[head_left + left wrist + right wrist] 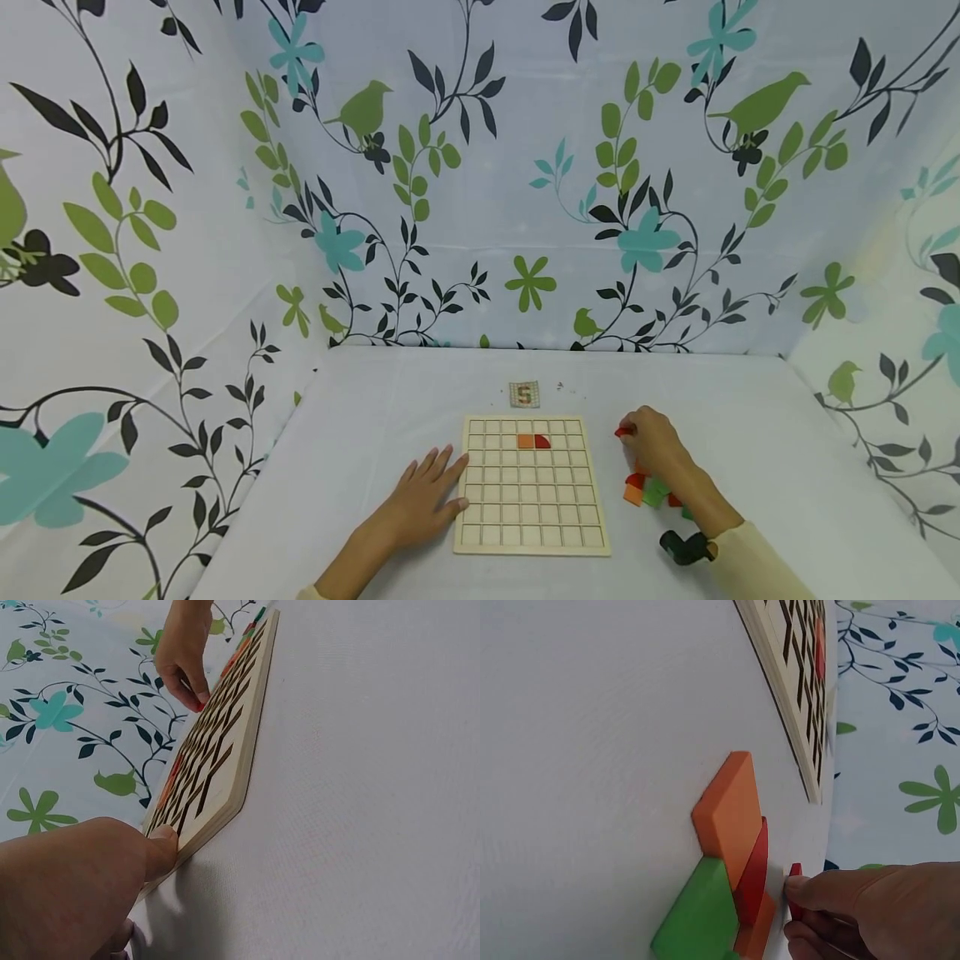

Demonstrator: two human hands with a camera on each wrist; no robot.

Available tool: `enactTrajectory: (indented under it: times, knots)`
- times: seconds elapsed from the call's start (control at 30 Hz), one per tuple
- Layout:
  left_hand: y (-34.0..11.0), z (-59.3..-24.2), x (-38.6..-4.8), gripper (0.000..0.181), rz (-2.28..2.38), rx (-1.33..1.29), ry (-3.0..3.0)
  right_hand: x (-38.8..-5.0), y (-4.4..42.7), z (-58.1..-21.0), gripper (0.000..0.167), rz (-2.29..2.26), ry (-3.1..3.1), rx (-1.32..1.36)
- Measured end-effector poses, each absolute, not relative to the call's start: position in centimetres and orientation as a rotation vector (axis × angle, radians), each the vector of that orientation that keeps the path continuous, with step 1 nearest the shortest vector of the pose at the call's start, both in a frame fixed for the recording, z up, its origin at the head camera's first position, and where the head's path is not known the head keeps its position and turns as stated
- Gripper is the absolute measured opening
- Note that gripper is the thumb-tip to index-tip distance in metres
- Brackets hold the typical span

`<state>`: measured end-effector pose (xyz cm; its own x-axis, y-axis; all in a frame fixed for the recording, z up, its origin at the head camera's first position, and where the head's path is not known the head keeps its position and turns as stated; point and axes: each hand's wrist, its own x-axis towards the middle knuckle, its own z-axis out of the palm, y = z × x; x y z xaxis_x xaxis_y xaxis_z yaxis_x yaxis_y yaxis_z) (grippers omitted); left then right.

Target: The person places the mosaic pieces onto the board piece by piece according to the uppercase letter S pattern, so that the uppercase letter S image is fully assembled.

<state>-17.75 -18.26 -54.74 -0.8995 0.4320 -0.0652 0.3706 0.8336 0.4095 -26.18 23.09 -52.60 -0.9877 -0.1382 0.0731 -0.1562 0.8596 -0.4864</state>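
Note:
A pale wooden grid board (528, 492) lies flat on the white table. Two pieces sit side by side in its second row from the top: an orange square (526, 442) and a red quarter-circle (542, 442). My left hand (422, 506) rests at the board's left edge, fingers spread, the thumb touching the rim. Right of the board, my right hand (660, 446) pinches a small red piece (796, 891) between thumb and fingers. Below that hand is a loose group of pieces, with an orange square (731, 814), a green piece (697, 911) and a red piece (754, 874).
A small patterned card (524, 394) lies just beyond the board's far edge. Near the right forearm is a dark green object (682, 548) whose kind I cannot tell. Printed cloth with leaves and birds hangs behind the table (375, 383) and along both sides.

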Motion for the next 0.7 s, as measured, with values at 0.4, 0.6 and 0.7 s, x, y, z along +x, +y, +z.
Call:
enactTrajectory:
  times: [0.4,0.6,0.7]
  knots:
    - [-18.3,-54.9,-17.7,0.071,0.569,0.612,2.855,-27.1,18.0,-51.6,0.017,0.88,-2.916,0.405]
    - [-18.3,-54.8,-17.7,0.07,0.579,0.624,2.857,-27.1,14.2,-51.3,0.015,0.969,-2.887,0.578]
    - [-18.2,-54.7,-17.8,0.07,0.581,0.627,2.859,-27.0,12.4,-51.5,0.013,1.017,-2.877,0.674]
